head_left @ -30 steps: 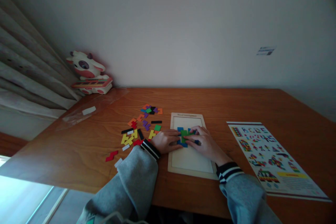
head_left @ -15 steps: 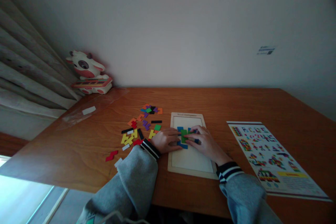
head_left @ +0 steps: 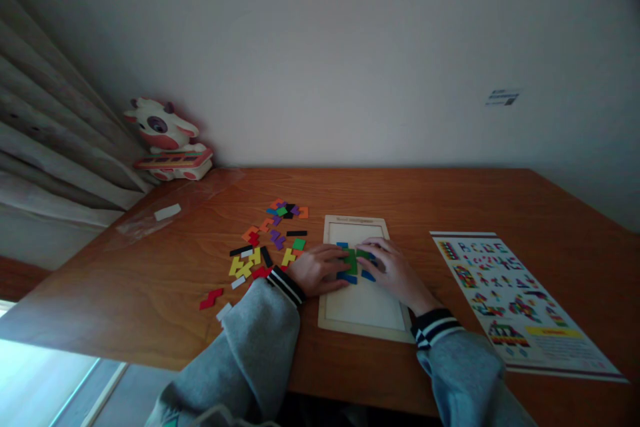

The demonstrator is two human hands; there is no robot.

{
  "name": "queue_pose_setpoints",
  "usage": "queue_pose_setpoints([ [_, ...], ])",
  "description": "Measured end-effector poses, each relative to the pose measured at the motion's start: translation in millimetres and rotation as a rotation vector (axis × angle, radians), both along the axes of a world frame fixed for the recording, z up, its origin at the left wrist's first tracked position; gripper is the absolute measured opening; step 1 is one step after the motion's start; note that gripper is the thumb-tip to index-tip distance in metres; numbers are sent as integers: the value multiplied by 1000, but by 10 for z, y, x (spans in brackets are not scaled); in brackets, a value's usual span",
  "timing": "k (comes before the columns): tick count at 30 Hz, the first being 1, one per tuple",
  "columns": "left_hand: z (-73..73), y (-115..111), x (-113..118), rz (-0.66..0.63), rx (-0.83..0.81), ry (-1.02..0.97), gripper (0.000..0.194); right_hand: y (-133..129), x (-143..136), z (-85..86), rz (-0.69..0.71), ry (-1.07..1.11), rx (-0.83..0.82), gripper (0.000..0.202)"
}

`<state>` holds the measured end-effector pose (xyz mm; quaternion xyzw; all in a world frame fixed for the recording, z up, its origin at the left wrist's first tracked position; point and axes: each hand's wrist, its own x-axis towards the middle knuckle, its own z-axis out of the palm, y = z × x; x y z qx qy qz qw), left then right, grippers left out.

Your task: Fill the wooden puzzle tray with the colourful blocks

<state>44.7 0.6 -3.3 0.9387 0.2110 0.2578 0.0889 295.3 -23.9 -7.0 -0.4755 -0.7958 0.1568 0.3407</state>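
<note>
Both hands work over a pale framed puzzle board (head_left: 355, 310). Near its middle lie green pieces (head_left: 352, 262), with blue pieces (head_left: 347, 277) around them; the fingers cover parts of these. My left hand (head_left: 319, 270) comes in from the left, its fingers stretched out and touching the left side of the green and blue pieces. From the right, my right hand (head_left: 393, 270) has thumb and fingers apart, with fingertips at the right side of the green pieces. Another blue piece (head_left: 368, 275) shows beside my right thumb.
Loose coloured pieces (head_left: 245, 267) are scattered on the wooden table (head_left: 465, 203) left of the board. A printed pattern sheet (head_left: 520, 307) lies to the right. At the back left stand a cow toy with a keyboard (head_left: 173, 140) and clear plastic wrapping (head_left: 145, 223).
The green piece between my hands now sits slightly right and lower, against the other pieces. My right thumb and fingers have spread apart from their pinch. The left hand has hardly moved.
</note>
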Motion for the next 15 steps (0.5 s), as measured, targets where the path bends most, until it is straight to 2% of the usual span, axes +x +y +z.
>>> queue_pose_setpoints([
  [4, 3, -6, 8, -24, 21, 41, 33, 30, 93, -23, -36, -40, -7, 25],
  [10, -2, -6, 29, -6, -16, 58, 34, 59, 146, -81, 35, -87, -28, 22],
  [15, 0, -25, 49, 27, -27, 53, 34, 58, 147, -72, 34, -80, -22, 22],
])
